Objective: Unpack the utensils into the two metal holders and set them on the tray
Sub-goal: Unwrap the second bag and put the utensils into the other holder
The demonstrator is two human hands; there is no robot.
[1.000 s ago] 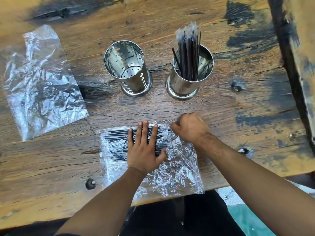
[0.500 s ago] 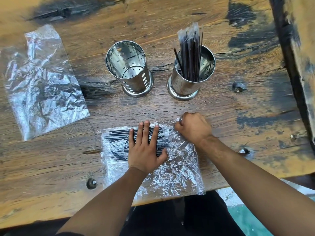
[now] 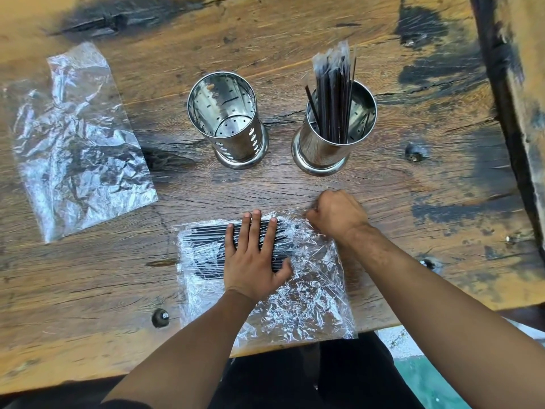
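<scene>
Both forearms reach forward from the bottom of the view, bare to past the elbow. The left hand (image 3: 253,258) lies flat, palm down, with its fingers (image 3: 255,228) straight, close together and pointing away from the body; the thumb sticks out to the right. The right hand (image 3: 339,215) sits just ahead and to the right of it, curled into a loose fist with its knuckles up and its fingertips pinched together at the left side. The right wrist is bent slightly inward.
</scene>
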